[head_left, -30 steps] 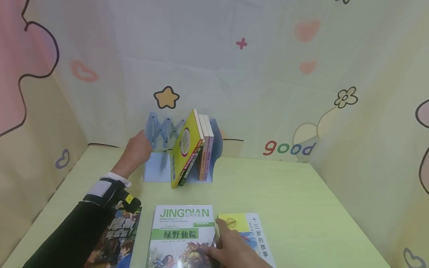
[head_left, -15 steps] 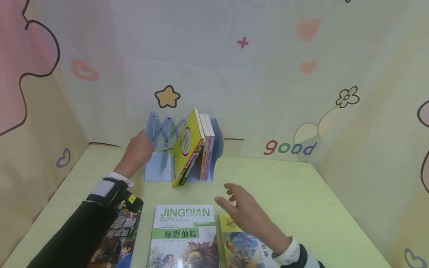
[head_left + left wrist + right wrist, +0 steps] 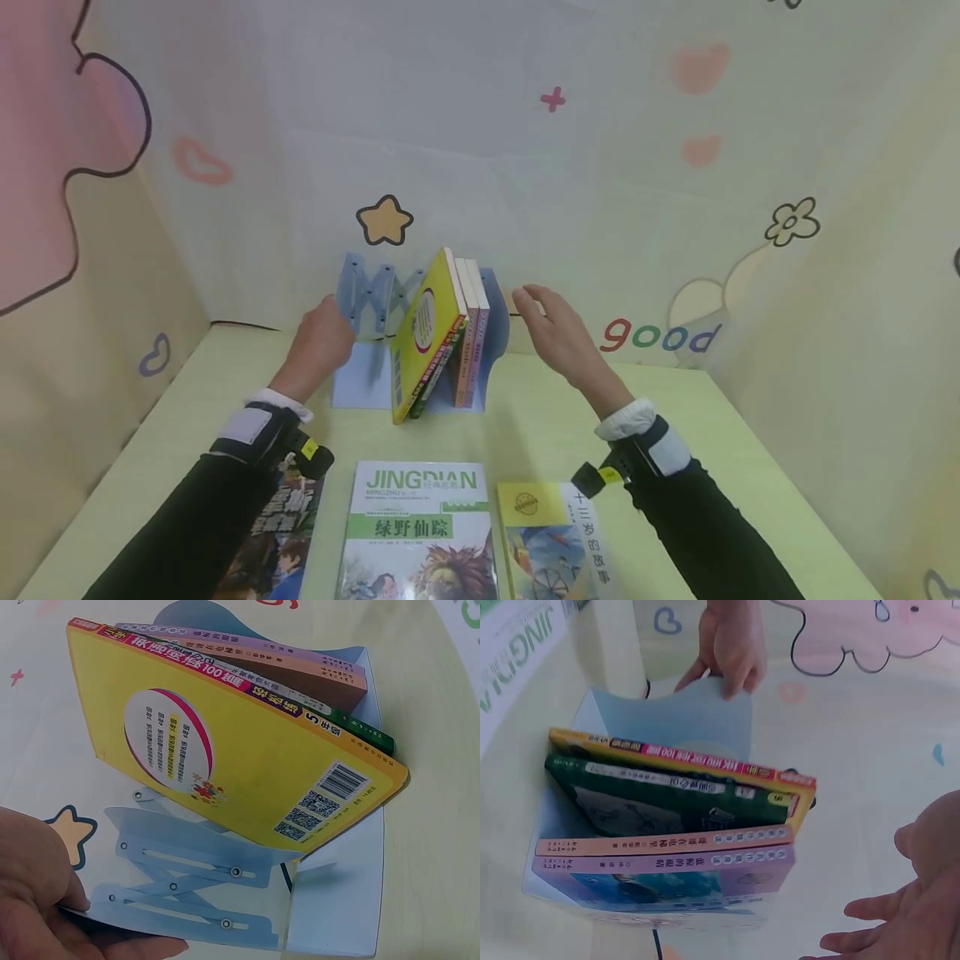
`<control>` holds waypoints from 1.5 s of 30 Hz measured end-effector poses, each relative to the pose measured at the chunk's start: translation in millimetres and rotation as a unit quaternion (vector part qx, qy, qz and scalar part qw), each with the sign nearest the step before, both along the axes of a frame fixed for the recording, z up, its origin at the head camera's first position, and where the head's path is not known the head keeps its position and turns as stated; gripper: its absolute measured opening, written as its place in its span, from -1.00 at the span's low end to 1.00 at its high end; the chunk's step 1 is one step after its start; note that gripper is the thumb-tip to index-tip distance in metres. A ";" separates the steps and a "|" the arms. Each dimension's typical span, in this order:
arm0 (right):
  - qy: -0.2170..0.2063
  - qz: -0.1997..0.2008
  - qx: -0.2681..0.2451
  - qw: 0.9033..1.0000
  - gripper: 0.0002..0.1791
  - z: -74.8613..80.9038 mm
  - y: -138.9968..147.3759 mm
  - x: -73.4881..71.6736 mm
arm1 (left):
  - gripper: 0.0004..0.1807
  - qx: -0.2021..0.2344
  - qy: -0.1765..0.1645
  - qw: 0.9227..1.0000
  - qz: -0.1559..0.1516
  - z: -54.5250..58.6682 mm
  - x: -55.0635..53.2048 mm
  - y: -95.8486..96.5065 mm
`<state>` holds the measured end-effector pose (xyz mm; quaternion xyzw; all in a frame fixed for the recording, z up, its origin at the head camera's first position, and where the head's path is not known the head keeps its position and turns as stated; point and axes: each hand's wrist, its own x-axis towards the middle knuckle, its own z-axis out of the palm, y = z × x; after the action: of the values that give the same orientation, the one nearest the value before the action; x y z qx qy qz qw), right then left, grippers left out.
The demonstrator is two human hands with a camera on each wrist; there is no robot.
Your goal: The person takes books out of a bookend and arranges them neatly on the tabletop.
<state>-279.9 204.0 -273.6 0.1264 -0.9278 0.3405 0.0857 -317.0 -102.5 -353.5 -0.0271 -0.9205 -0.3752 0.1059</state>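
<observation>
My left hand (image 3: 318,346) grips the upper edge of the left end plate of a blue expandable book rack (image 3: 362,377); in the left wrist view thumb and fingers lie on either side of that plate. Within the rack, a yellow book (image 3: 425,333) leans right over a thinner green book (image 3: 675,796). Orange-spined (image 3: 660,840) and purple-spined (image 3: 660,859) books stand beside the right end plate. My right hand (image 3: 564,337) is just right of that plate, fingers extended and apart from it, holding nothing.
Three books lie flat in front: a dark-covered one (image 3: 281,542) partly under my left sleeve, a white-and-green one (image 3: 416,529), and a yellow-and-white one (image 3: 551,542). A patterned cloth wall (image 3: 637,208) rises close behind the rack.
My right hand has left the books lying in front and moved up and away to the right side of the rack. My left hand keeps its grip on the left plate.
</observation>
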 end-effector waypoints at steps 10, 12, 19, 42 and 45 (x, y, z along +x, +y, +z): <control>0.012 -0.012 -0.006 1.000 -0.49 -10.7 -23.1 -53.4 | -0.67 0.010 -0.027 1.000 0.010 2.3 0.1 8.7; 0.012 -0.021 -0.006 1.000 -0.50 -12.2 -26.7 -60.4 | -0.65 0.013 -0.031 0.999 0.011 2.1 0.0 10.4; 0.005 -0.059 0.005 0.998 -0.49 -18.1 -30.6 -76.4 | -0.61 0.023 -0.023 0.999 0.008 1.3 1.0 15.9; -0.081 0.014 -0.033 0.996 -0.29 -33.0 -18.2 -70.1 | -0.58 0.011 -0.025 0.999 0.033 1.6 2.0 9.1; -0.084 0.022 -0.035 0.996 -0.28 -34.4 -17.9 -64.3 | -0.58 0.014 -0.029 0.999 0.035 0.6 1.8 6.4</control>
<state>-344.2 186.1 -308.0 0.1144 -0.9164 0.3834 0.0046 -315.2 -96.1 -353.0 0.0180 -0.9182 -0.3847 0.0924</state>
